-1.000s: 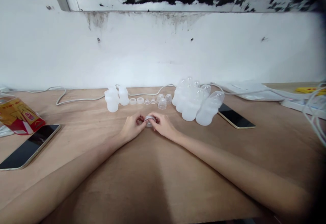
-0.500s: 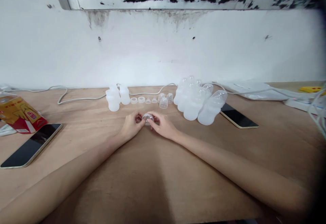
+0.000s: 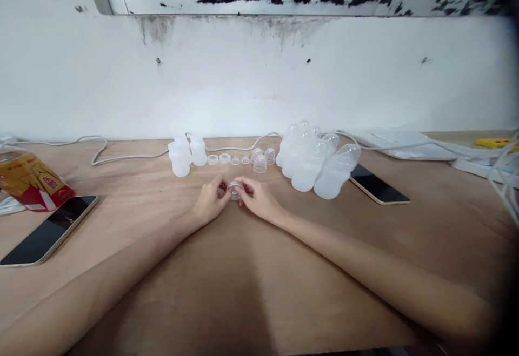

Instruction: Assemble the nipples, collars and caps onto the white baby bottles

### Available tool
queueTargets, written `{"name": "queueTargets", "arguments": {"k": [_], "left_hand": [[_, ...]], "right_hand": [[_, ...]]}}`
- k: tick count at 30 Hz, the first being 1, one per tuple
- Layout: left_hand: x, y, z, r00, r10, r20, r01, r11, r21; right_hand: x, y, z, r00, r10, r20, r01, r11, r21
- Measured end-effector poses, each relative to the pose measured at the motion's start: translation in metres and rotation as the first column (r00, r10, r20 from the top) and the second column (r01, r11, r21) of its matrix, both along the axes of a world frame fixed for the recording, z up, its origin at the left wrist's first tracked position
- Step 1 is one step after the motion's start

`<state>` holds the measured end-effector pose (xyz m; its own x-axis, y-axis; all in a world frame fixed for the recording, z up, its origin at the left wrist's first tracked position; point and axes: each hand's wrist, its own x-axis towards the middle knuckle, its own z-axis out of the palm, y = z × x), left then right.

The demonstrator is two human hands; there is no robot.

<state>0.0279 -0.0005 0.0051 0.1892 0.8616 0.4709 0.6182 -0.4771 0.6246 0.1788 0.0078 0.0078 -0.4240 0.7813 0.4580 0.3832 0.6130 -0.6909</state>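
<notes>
Both my hands meet above the wooden table, holding a small clear bottle cap (image 3: 234,194) between them. My left hand (image 3: 210,199) pinches its left side and my right hand (image 3: 258,198) its right side. A pale rim shows along the cap's top; fingers hide parts of it, and what sits inside is hard to make out. Just behind lie white rings (image 3: 224,159), small clear nipples (image 3: 235,160) and clear dome caps (image 3: 260,165). Two frosted baby bottles (image 3: 179,157) without domes stand at the left. A group of domed bottles (image 3: 307,169) is at the right.
Dark phones lie at the left (image 3: 51,230) and right (image 3: 379,184). A red and yellow carton (image 3: 34,180) stands far left. A white cable (image 3: 133,159) runs along the wall. Plastic bags (image 3: 405,145) and a power strip (image 3: 478,168) lie at the back right.
The clear cap has turned between my fingers: its rounded dome showed before, and now a rim faces up. My hands have barely shifted.
</notes>
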Motion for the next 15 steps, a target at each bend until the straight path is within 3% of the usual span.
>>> {"name": "queueTargets", "arguments": {"k": [3, 8, 15], "left_hand": [[-0.0007, 0.0005, 0.0003, 1.0, 0.012, 0.026, -0.011, 1.0, -0.003], [-0.0004, -0.0013, 0.003, 0.998, -0.051, 0.029, 0.052, 0.998, -0.032], [-0.001, -0.0022, 0.002, 0.999, -0.044, -0.009, 0.044, 0.999, 0.013]], "right_hand": [[-0.0003, 0.0011, -0.001, 0.998, 0.026, -0.05, -0.027, 0.999, -0.031], [-0.0015, -0.0004, -0.0002, 0.992, 0.001, -0.125, -0.029, 0.975, -0.22], [-0.0028, -0.0021, -0.0028, 0.993, -0.026, -0.112, 0.0, 0.975, -0.222]]}}
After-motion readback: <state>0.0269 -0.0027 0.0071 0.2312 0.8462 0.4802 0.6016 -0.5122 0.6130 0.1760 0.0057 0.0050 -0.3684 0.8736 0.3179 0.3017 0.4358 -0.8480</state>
